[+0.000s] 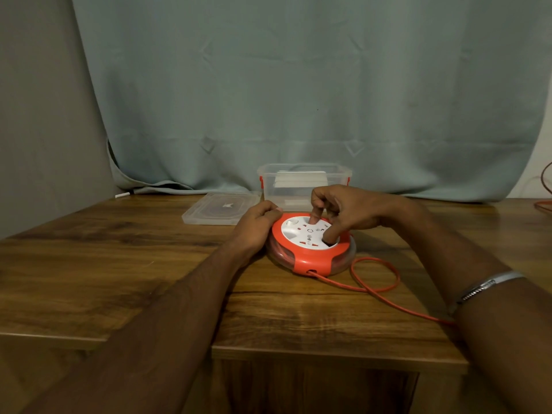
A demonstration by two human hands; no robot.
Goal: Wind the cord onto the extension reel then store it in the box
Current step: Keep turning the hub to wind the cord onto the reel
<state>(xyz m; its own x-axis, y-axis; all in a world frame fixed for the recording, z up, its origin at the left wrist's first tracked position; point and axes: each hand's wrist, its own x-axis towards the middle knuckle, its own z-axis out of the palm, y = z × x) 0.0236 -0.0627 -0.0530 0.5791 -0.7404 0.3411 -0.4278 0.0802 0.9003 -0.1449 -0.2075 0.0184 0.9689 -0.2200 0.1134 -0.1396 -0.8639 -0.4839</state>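
An orange and white extension reel [301, 258] lies flat on the wooden table [119, 264]. My left hand [258, 224] grips the reel's left rim. My right hand [343, 210] rests on the white socket face, with a finger and the thumb pressed into it. The orange cord [376, 282] leaves the reel's front opening, makes one loop on the table and runs off to the right under my right forearm. Behind the reel stands a clear plastic box [301, 183] with orange clips, open at the top.
The box's clear lid [219, 207] lies flat to the left of the box. A grey-green curtain [298, 85] hangs behind the table. More orange cord [545, 186] shows at the far right edge. A metal bracelet [484, 286] circles my right wrist.
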